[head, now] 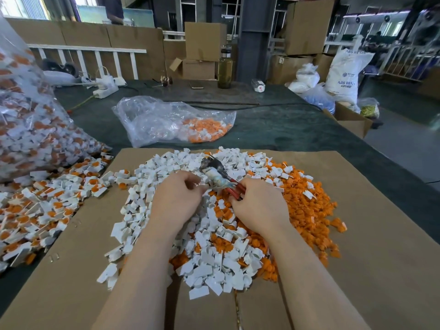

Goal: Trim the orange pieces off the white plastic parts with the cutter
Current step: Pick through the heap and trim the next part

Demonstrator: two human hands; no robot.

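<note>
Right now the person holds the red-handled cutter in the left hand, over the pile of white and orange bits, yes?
Not quite: the head view shows the right hand gripping the red-handled cutter, not the left. It is held over the pile of white and orange bits.

Cardboard sheet on bench, under both hands. Cutter between left hand and right hand, head pointing beyond fingers. Trimmed parts heap beneath and nearer than fingers. Cut-off pieces heap right of fingers. Untrimmed parts pile left of fingers, spilling from large bag far left. Small bag beyond fingers. Bottle further behind, at bench's far edge.
</note>
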